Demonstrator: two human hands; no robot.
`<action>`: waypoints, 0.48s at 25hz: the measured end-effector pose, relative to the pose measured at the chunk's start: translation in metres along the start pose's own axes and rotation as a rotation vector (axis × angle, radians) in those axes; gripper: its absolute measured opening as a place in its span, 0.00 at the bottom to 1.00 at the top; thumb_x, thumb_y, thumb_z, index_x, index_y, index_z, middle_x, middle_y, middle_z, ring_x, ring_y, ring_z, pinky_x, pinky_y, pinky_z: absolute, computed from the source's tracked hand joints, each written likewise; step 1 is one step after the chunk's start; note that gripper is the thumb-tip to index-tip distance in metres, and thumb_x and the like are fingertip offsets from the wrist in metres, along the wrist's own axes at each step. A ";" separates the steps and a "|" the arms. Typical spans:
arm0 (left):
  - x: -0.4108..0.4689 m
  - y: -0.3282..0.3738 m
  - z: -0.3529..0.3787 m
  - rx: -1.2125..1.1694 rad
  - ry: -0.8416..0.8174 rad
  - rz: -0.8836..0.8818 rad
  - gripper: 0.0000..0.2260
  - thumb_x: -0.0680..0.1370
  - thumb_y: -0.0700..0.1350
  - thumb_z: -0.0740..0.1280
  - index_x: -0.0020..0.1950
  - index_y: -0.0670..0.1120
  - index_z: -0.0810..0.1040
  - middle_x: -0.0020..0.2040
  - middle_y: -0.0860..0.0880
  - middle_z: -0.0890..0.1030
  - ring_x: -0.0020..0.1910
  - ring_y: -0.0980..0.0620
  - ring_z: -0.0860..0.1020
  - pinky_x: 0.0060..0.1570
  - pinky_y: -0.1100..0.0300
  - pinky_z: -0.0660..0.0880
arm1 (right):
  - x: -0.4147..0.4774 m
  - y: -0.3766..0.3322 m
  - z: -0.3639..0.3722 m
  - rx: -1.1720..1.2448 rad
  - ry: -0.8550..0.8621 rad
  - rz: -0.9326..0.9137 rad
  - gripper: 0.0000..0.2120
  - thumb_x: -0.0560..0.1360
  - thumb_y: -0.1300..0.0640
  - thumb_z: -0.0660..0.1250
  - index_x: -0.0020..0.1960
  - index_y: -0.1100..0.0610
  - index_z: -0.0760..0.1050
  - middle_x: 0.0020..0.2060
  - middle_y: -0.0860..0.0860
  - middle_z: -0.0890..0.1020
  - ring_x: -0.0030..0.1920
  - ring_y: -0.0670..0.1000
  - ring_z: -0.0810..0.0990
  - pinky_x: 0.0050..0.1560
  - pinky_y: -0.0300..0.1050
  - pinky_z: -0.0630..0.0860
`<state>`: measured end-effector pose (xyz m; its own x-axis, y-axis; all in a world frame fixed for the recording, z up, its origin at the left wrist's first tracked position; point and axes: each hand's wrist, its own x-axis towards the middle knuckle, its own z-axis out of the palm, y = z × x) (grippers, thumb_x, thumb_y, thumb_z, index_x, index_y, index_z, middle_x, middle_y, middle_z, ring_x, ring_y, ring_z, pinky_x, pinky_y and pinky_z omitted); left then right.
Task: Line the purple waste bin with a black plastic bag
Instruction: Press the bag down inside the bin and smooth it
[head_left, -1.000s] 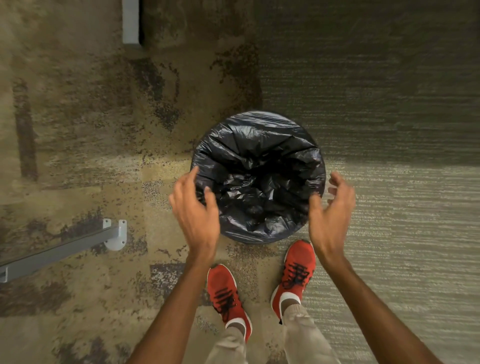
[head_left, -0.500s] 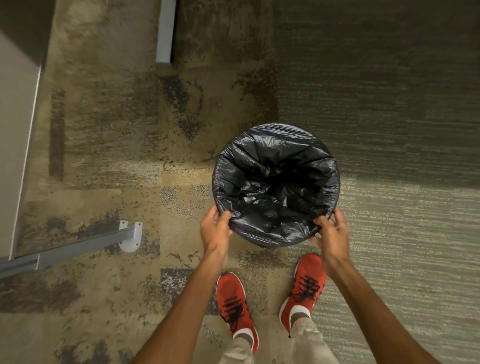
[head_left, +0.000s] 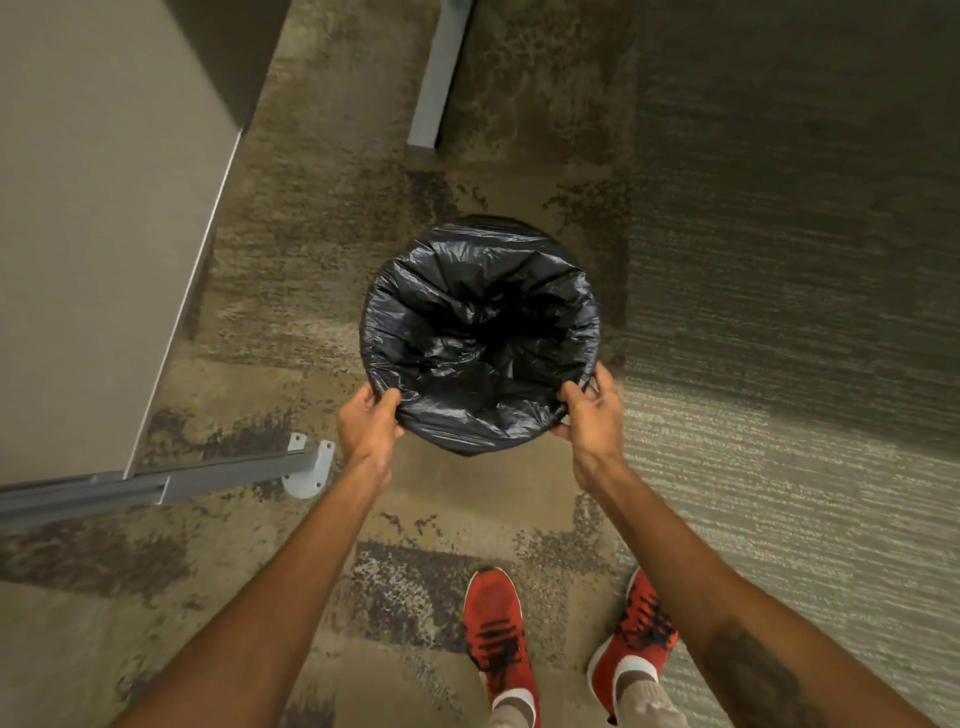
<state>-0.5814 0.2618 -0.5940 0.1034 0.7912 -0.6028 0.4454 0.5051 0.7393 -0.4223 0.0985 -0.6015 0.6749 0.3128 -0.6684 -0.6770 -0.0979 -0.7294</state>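
A round waste bin stands on the carpet ahead of my feet, wholly wrapped by a crinkled black plastic bag (head_left: 480, 291) folded over its rim, so no purple shows. My left hand (head_left: 370, 425) grips the bagged rim at the near left, thumb over the edge. On the near right of the rim, my right hand (head_left: 589, 413) holds it the same way. The bag sags into the bin's dark inside.
A beige desk panel (head_left: 104, 218) fills the upper left, with a grey metal leg and round foot (head_left: 306, 467) on the floor beside my left arm. Another grey leg (head_left: 436, 78) stands further off. My red shoes (head_left: 496, 629) are below on patterned carpet.
Both hands went from open beside the bin to gripping its bagged rim. The bin now lies further from my feet, and the desk panel has come into view at left.
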 end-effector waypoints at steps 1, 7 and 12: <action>0.009 0.002 -0.007 0.001 0.007 -0.001 0.12 0.80 0.36 0.64 0.61 0.43 0.81 0.55 0.45 0.85 0.49 0.50 0.84 0.41 0.62 0.83 | 0.003 0.003 0.013 -0.005 -0.006 0.013 0.24 0.79 0.71 0.60 0.72 0.55 0.70 0.51 0.52 0.85 0.46 0.48 0.84 0.48 0.56 0.84; 0.043 0.008 -0.023 0.021 -0.045 -0.048 0.11 0.80 0.35 0.64 0.58 0.45 0.81 0.53 0.47 0.85 0.51 0.47 0.84 0.53 0.50 0.83 | 0.016 0.015 0.044 -0.060 0.023 0.075 0.27 0.78 0.69 0.61 0.75 0.52 0.67 0.56 0.55 0.83 0.51 0.52 0.84 0.52 0.64 0.82; 0.043 0.010 -0.026 0.003 -0.087 -0.092 0.10 0.82 0.37 0.63 0.61 0.46 0.79 0.57 0.46 0.84 0.53 0.48 0.84 0.48 0.57 0.82 | 0.015 0.010 0.039 -0.131 -0.052 0.119 0.28 0.80 0.68 0.62 0.77 0.53 0.62 0.64 0.54 0.80 0.58 0.52 0.82 0.55 0.55 0.83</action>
<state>-0.5959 0.3099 -0.6045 0.1383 0.7084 -0.6921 0.4593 0.5732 0.6785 -0.4308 0.1387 -0.6132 0.5742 0.3393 -0.7451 -0.7050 -0.2579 -0.6607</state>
